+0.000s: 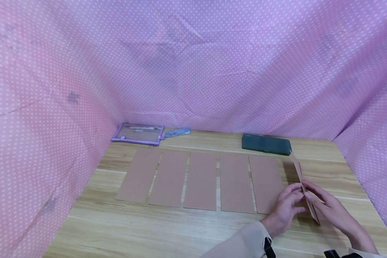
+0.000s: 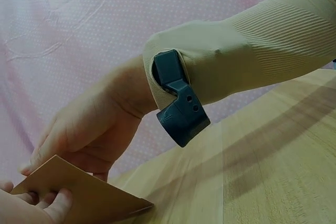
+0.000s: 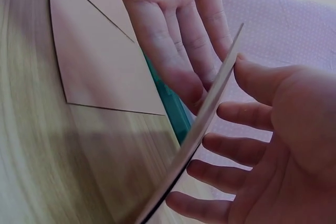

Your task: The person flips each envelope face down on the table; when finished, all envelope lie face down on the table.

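Note:
Between my two hands a thin brown notebook point(image 1: 304, 190) stands tilted on edge, over the right side of the table. My left hand point(image 1: 284, 209) has its fingertips on the notebook's left face. My right hand point(image 1: 333, 213) holds it from the other side; in the right wrist view the thumb point(image 3: 257, 80) is by the upper edge and the fingertips are along the right face. Just left of my hands, several matching brown notebooks point(image 1: 200, 181) lie flat in a row; my left hand overlaps the rightmost one point(image 1: 265, 179) in the head view.
A dark green case point(image 1: 266, 144) lies at the back right. A purple-edged clear zip pouch point(image 1: 138, 133) with pens inside sits at the back left, with a small blue packet point(image 1: 177, 132) beside it. Pink dotted cloth point(image 1: 193, 71) surrounds the wooden table point(image 1: 148, 229).

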`<state>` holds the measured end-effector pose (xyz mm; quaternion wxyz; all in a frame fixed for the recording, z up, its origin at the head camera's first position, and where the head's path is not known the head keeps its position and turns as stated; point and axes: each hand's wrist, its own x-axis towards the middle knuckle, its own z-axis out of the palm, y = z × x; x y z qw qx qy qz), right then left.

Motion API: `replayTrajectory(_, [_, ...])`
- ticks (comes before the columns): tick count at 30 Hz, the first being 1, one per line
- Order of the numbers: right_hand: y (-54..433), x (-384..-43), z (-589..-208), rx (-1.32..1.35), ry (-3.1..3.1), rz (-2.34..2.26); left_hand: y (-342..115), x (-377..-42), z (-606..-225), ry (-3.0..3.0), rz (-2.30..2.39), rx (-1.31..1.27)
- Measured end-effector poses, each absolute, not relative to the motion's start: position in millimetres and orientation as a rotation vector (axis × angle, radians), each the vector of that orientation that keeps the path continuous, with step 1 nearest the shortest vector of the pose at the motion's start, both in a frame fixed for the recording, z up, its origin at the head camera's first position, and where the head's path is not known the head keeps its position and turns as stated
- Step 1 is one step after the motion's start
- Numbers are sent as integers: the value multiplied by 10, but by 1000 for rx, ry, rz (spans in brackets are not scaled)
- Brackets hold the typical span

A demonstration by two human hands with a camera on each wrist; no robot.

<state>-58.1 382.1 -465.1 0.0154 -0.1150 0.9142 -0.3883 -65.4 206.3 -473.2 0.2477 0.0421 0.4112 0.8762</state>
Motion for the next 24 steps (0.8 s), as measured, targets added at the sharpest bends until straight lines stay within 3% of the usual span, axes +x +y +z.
replayTrajectory(9, [3831, -570, -4641, -449, 2697, -1423, 2041, -646, -4694, 1137, 2379, 144])
replayTrajectory(24, [3864, -538, -4586, -237, 2713, -1337, 2015, -640, -4659, 1167, 2355, 171])
